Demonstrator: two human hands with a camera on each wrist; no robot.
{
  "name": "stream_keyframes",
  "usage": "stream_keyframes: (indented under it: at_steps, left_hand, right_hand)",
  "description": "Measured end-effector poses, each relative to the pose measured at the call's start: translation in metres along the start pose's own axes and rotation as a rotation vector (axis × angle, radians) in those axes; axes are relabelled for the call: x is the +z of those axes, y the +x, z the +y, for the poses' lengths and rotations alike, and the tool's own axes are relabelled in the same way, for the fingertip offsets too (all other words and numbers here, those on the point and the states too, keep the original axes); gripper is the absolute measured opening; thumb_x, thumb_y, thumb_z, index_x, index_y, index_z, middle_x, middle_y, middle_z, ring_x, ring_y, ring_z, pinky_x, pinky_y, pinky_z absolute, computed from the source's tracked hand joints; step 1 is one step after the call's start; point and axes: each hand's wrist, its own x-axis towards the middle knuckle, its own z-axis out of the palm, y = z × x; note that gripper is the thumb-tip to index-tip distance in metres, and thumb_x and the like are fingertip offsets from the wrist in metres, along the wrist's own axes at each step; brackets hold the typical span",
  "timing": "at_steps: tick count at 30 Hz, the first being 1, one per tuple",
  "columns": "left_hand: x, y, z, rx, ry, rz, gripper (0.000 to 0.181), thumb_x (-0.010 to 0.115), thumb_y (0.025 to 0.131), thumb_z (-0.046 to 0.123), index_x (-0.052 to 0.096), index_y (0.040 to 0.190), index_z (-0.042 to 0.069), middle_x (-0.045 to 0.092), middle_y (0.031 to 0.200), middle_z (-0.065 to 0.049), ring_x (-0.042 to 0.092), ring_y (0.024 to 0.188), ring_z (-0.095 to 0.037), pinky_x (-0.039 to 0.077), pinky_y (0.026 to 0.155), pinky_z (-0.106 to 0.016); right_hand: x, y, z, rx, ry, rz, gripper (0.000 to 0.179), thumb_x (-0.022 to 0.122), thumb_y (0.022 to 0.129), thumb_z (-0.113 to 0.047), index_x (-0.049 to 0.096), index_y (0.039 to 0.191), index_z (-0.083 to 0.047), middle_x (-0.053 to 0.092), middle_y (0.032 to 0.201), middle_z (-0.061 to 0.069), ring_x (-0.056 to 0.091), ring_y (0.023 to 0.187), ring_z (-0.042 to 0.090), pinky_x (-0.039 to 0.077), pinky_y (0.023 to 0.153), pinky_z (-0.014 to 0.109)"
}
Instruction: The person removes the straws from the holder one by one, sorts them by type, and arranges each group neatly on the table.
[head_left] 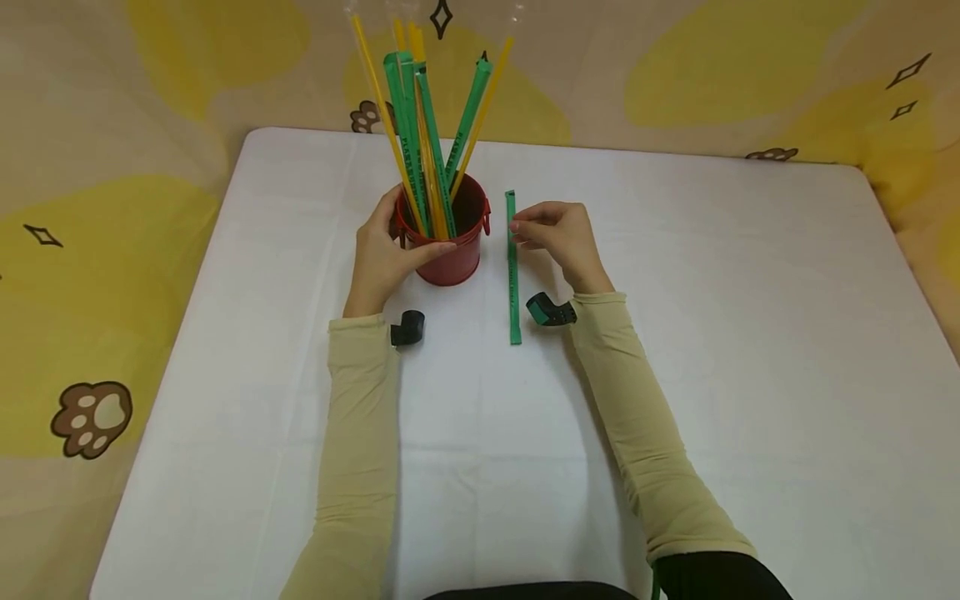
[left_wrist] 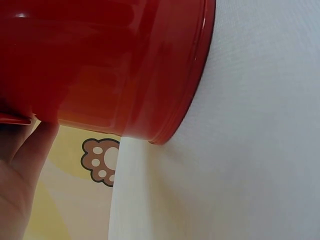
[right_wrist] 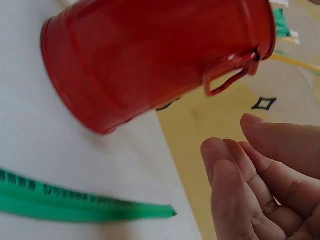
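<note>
A small red metal bucket stands on the table, holding several green-wrapped straws and yellow straws in clear wrappers. My left hand grips the bucket from its left side, thumb across the near rim. Right of the bucket, one green-wrapped straw with dark print lies lengthwise on the white cloth. Beside its far end is my right hand, fingers loosely bent. In the right wrist view, the thumb is apart from the fingers and nothing shows between them.
A white cloth covers the table. Past its back edge hangs a yellow and beige patterned fabric with paw prints, which also runs along the left. Small black cameras sit at both wrists, close over the table.
</note>
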Motion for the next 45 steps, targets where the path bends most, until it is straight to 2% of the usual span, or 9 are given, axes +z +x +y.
stream_keyframes:
  at_steps: [3,8,16,23,28,36,40,45]
  left_hand:
    - [0.001,0.000,-0.001,-0.010,-0.007,-0.001,0.083,0.085,0.070,0.017,0.042,0.140,0.008,0.054,0.131,-0.006,0.051,0.115,-0.017,0.041,0.101,-0.026]
    - [0.002,0.000,0.000,-0.038,-0.017,-0.015,0.082,0.084,0.071,0.017,0.041,0.141,0.009,0.052,0.133,-0.006,0.050,0.117,-0.018,0.040,0.102,-0.027]
    - [0.002,0.001,0.003,-0.037,-0.010,-0.018,0.082,0.083,0.073,0.018,0.040,0.142,0.010,0.052,0.133,-0.006,0.050,0.118,-0.018,0.039,0.102,-0.027]
    - [0.000,0.002,0.001,-0.019,0.003,-0.017,0.083,0.083,0.072,0.015,0.039,0.142,0.008,0.052,0.133,-0.008,0.050,0.117,-0.019,0.039,0.103,-0.026]
    - [-0.001,0.000,0.001,-0.017,-0.006,-0.020,0.083,0.083,0.072,0.015,0.039,0.142,0.008,0.051,0.134,-0.008,0.050,0.118,-0.019,0.039,0.103,-0.026]
    - [-0.002,-0.001,-0.001,-0.013,-0.011,-0.016,0.083,0.083,0.072,0.016,0.039,0.142,0.009,0.052,0.134,-0.008,0.051,0.118,-0.019,0.039,0.102,-0.026]
    - [-0.002,-0.002,0.000,-0.018,-0.019,-0.022,0.084,0.083,0.072,0.015,0.038,0.142,0.008,0.051,0.134,-0.009,0.051,0.119,-0.020,0.039,0.103,-0.026]
    - [-0.002,-0.001,0.001,-0.008,-0.027,-0.020,0.083,0.083,0.071,0.014,0.039,0.142,0.008,0.052,0.133,-0.009,0.051,0.119,-0.020,0.039,0.103,-0.028]
  right_hand:
    - [0.002,-0.002,-0.007,-0.036,0.027,-0.009,0.014,0.070,0.082,-0.003,0.068,0.091,0.008,0.068,0.082,0.010,0.067,0.073,0.027,0.057,0.068,0.030]
    - [0.007,-0.006,-0.021,-0.089,0.035,-0.015,0.018,0.071,0.083,-0.006,0.068,0.095,0.008,0.068,0.087,0.011,0.068,0.075,0.022,0.057,0.071,0.029]
    - [0.022,-0.008,-0.048,-0.184,0.084,0.003,0.018,0.072,0.083,-0.006,0.069,0.094,0.009,0.069,0.085,0.011,0.068,0.075,0.021,0.056,0.072,0.031]
    - [0.041,0.001,-0.062,-0.198,0.054,-0.019,0.016,0.071,0.083,-0.003,0.069,0.094,0.009,0.069,0.086,0.012,0.067,0.074,0.020,0.056,0.072,0.029]
    - [0.052,0.009,-0.064,-0.200,-0.027,-0.014,0.015,0.071,0.084,-0.004,0.069,0.094,0.007,0.069,0.085,0.011,0.067,0.074,0.018,0.057,0.071,0.027]
    - [0.065,0.020,-0.073,-0.233,-0.223,0.029,0.015,0.071,0.084,-0.008,0.071,0.095,0.003,0.070,0.088,0.013,0.066,0.070,0.017,0.056,0.066,0.024]
    - [0.069,0.021,-0.075,-0.249,-0.358,0.057,0.016,0.072,0.084,-0.011,0.072,0.094,0.001,0.070,0.086,0.012,0.064,0.066,0.014,0.054,0.062,0.021]
    - [0.075,0.022,-0.077,-0.285,-0.518,0.085,0.017,0.073,0.084,-0.017,0.074,0.093,-0.003,0.071,0.085,0.008,0.063,0.069,0.012,0.050,0.060,0.020]
